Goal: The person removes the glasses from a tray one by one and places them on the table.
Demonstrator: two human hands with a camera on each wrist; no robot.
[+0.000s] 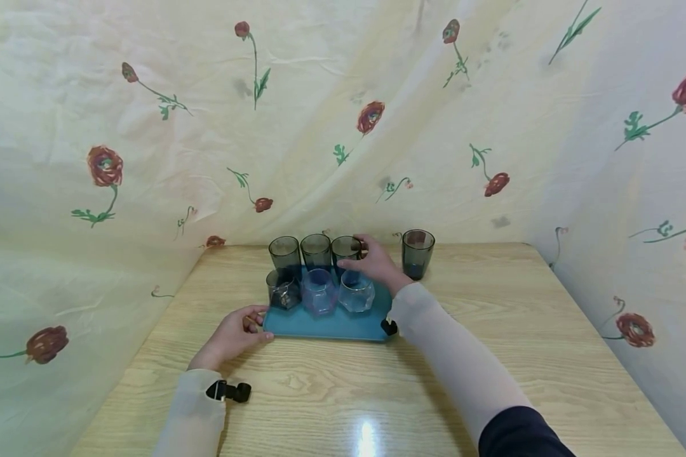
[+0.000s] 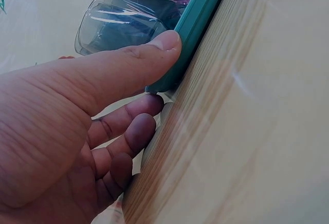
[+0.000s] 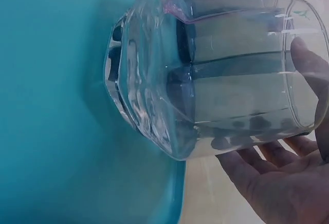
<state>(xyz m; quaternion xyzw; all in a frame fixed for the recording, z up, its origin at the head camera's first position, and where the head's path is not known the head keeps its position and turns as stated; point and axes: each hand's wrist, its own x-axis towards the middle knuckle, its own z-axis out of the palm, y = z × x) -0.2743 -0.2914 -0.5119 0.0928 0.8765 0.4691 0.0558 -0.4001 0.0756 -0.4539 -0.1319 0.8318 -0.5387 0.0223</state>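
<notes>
A blue tray (image 1: 326, 326) lies on the table with glasses standing in two rows. At its front left corner my left hand (image 1: 234, 336) grips the edge, thumb (image 2: 167, 41) on the rim and fingers by the side. My right hand (image 1: 377, 261) reaches over the tray's right side and holds a tall smoky glass (image 1: 345, 246), the rightmost of three in the back row. In front stand a short dark glass (image 1: 280, 295), a purple-tinted glass (image 1: 320, 295) and a clear faceted glass (image 1: 357, 298). This clear glass (image 3: 236, 95) partly covers the right fingers in the right wrist view.
Another tall smoky glass (image 1: 417, 255) stands on the wooden table (image 1: 491, 317), right of the tray near the back edge. A flowered cloth (image 1: 320, 127) hangs behind the table and along its sides.
</notes>
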